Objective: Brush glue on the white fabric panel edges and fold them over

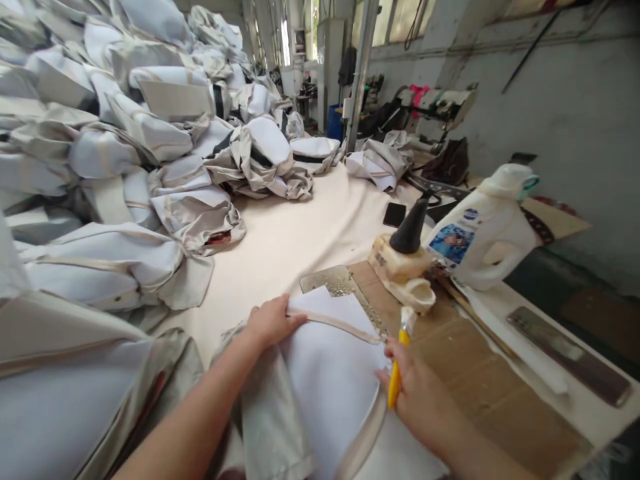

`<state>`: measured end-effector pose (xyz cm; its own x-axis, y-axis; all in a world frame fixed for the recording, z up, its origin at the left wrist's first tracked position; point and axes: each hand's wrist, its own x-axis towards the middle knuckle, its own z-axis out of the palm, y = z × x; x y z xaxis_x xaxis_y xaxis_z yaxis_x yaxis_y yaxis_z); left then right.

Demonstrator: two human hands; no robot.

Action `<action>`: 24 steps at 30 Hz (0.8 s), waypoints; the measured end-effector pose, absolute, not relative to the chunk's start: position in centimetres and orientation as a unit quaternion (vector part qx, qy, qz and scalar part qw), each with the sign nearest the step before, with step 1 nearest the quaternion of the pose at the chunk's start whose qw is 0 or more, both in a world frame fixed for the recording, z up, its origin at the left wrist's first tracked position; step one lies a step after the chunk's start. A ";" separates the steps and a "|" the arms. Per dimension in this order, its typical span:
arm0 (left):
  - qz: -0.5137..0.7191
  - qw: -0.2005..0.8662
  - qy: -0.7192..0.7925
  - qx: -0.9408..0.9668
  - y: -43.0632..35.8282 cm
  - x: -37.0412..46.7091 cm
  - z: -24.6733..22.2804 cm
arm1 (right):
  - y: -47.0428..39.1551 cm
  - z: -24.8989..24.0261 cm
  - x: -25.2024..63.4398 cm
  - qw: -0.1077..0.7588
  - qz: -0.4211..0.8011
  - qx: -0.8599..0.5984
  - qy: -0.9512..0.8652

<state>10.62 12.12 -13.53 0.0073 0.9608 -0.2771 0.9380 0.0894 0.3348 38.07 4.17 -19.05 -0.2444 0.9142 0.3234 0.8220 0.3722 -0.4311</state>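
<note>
A sewn white fabric piece [330, 373] with a beige tape strip [345, 325] lies in front of me, grey cloth [273, 413] hanging at its left. My left hand [273, 323] grips its upper left edge, with the thumb on the tape and some fingers hidden. In my right hand [407, 380] is a yellow-handled brush [397, 370], its pale bristles pointing up and away. The fingertips of that hand touch the piece's right edge. Beyond the brush stands a crusted glue container [400, 263] topped by a black cone [413, 223].
Piles of white and grey sewn pieces [165, 100] rise on the left. A white jug [493, 227] stands at the right, near a phone [570, 353]. Brown cardboard [470, 373] and a glue-spotted clear sheet [333, 280] lie on the table. A dark flat object [395, 214] rests farther back.
</note>
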 end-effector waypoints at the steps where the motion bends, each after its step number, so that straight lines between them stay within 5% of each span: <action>1: 0.014 0.245 0.704 0.666 13.0 10.1 -14.3 | 3.0 -19.5 38.2 0.279 0.069 -0.541 -0.790; 10: -0.021 0.155 0.727 0.668 13.8 7.3 -11.4 | 2.1 -21.2 36.5 0.288 0.007 -0.513 -0.809; 15: 0.035 0.033 0.646 0.762 12.2 12.2 -14.1 | 2.6 -23.6 36.5 0.229 -0.074 -0.518 -0.821; 20: 0.029 0.140 0.527 0.838 10.4 17.4 -17.2 | 2.4 -24.2 37.4 0.240 -0.060 -0.511 -0.823; 24: 0.052 0.160 0.528 0.832 10.3 17.9 -17.8 | 5.6 -20.9 38.2 0.321 0.074 -0.456 -0.827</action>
<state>17.87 10.30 -17.81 0.4370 0.8957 -0.0824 0.8626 -0.3913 0.3207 38.21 5.59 -20.92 -0.3776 0.8018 0.4631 0.7063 0.5728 -0.4159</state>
